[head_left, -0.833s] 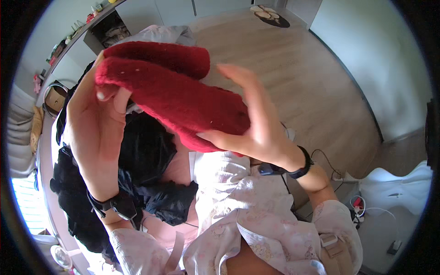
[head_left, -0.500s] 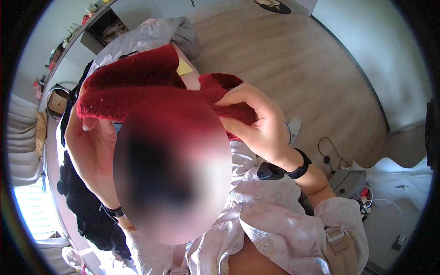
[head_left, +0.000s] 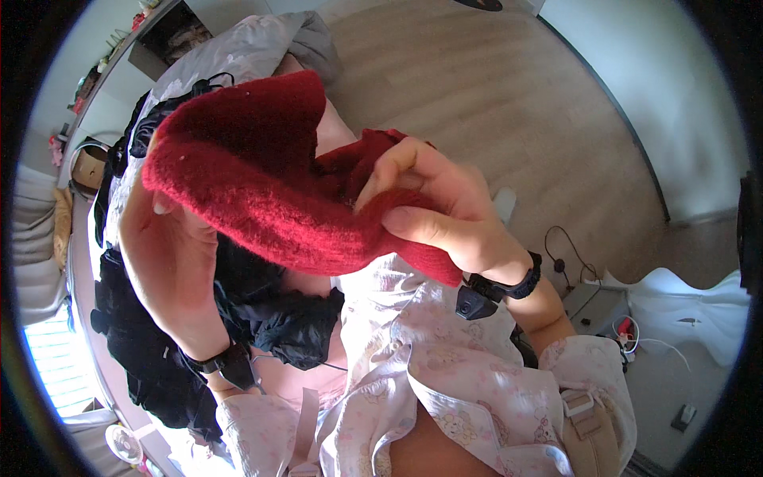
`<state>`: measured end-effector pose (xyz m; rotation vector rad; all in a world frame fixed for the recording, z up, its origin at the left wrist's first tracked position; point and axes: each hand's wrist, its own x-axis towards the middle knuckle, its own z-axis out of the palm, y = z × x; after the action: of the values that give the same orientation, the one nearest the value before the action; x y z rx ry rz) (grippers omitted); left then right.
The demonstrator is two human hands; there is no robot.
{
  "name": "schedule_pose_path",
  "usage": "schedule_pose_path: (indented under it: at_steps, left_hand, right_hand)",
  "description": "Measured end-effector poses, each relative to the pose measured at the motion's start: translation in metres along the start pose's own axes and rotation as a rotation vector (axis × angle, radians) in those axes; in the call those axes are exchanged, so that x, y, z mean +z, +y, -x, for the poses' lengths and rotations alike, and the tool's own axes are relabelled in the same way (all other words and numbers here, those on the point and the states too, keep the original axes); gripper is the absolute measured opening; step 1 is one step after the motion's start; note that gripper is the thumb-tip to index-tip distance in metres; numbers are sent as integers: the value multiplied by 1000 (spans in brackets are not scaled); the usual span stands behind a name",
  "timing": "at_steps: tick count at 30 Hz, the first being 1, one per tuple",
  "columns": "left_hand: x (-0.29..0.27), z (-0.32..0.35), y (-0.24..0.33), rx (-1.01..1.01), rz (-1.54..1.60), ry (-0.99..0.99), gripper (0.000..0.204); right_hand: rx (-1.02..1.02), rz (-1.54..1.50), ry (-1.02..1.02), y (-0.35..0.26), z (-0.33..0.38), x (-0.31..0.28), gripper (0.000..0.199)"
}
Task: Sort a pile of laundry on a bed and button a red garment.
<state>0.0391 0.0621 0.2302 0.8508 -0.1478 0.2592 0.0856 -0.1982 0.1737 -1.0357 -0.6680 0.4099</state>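
Hands hold red knitwear; cubby contents unclear.

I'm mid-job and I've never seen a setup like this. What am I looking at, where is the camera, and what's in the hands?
There is no robot: these are a person's bare left hand and right hand, with black wrist straps. The view comes from the left of two head-worn fisheye cameras looking down, so straight edges bend near the rim. Both hands hold a red knitted item; I can't tell its exact kind. The right thumb and fingers pinch it; the left fingers are mostly hidden by it. Below and to the left, black clothes lie on a pink surface, with grey bedding farther away.
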Motion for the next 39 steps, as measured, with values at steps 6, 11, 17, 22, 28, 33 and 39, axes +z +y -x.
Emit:
schedule_pose_path:
  at_steps: [6, 11, 17, 22, 28, 33, 39]
  left_hand:
    - [-16, -9, -12, -148, 166, 87, 27]
    - [-16, -16, -25, -173, 245, 29, 27]
    - [-30, -19, -21, -264, 306, -44, 32]
    - [-21, -17, -26, -253, 220, 0, 27]
    - [-25, -21, -27, -288, 255, 30, 30]
    - [-24, -18, -28, -260, 205, 10, 30]
    - [-24, -18, -29, -282, 237, 7, 28]
  right_hand:
    - [-9, 133, -157, -7, -1, 1, 25]
    - [-18, 189, -154, -4, 1, -2, 23]
    - [112, 124, -165, -4, 3, 6, 26]
    - [133, 108, -209, -8, 4, 7, 26]
    - [131, 91, -153, -6, 4, 9, 26]
    - [176, 53, -125, -6, 1, 11, 27]
    - [197, 27, -125, 0, 3, 8, 29]
